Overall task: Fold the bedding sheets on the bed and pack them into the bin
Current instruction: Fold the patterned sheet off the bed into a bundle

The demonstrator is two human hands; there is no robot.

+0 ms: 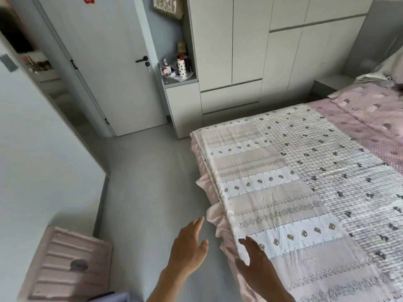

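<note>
Left hand [187, 247] open, off bed edge | right hand [255, 262] open, over folded pink-and-white patchwork quilted sheet [272, 192] | long axis along bed [370, 131] edge

Quilted cloth sheet [283, 192] — matt

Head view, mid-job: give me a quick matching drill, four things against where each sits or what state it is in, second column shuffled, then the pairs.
Things:
1. left hand
2. right hand
3. pink bin lid
4. door

Places or states:
A. on the floor at lower left
B. open, over the floor beside the bed's ruffled edge
C. shut, handle dark
D. open, over the patterned sheet at its near edge

Pairs: 1-B, 2-D, 3-A, 4-C
</note>
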